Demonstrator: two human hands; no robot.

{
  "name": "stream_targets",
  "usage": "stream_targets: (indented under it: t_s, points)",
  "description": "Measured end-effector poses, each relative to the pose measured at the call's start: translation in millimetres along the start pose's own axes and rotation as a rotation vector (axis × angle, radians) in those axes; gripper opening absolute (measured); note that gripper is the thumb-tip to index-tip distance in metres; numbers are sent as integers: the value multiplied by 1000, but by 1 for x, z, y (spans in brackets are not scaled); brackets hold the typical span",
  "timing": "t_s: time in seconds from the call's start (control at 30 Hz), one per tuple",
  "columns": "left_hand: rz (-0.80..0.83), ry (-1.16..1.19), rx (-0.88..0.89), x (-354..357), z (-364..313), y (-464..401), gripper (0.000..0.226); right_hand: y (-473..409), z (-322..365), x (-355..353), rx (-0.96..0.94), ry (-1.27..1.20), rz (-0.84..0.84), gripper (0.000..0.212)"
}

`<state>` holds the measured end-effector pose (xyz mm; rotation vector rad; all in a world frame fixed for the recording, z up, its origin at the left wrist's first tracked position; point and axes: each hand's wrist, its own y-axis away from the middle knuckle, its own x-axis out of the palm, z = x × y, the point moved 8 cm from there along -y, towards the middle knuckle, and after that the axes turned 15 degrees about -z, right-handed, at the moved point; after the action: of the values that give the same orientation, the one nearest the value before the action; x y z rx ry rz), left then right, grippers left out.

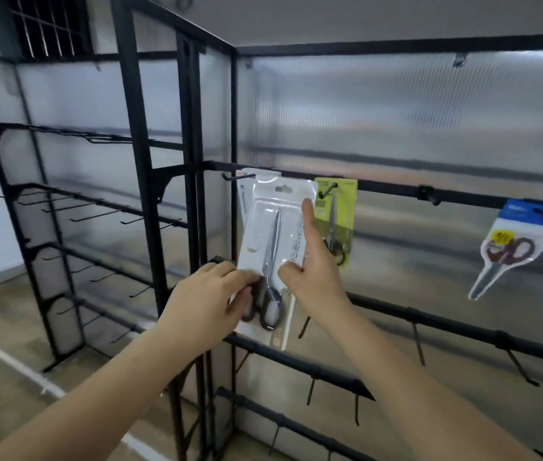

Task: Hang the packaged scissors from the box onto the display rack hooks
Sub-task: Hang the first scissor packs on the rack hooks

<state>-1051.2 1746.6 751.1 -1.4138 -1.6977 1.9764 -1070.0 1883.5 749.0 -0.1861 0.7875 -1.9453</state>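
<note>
black display rack (386,189) | hooks: yellow-green pack (338,221); blue pack (509,247)

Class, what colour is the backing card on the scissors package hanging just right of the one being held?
Yellow-green backing card, seen in the head view.
</note>
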Motion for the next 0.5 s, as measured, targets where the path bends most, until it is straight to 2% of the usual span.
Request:
stream_targets:
  t_s: [0.23,0.5]
  points:
    - [55,-68,-8,-11,52,1,17,-4,0,36,2,-104,-83,98]
    - [82,77,76,24,18,-10,15,13,-25,-30,59,-78,-285,98]
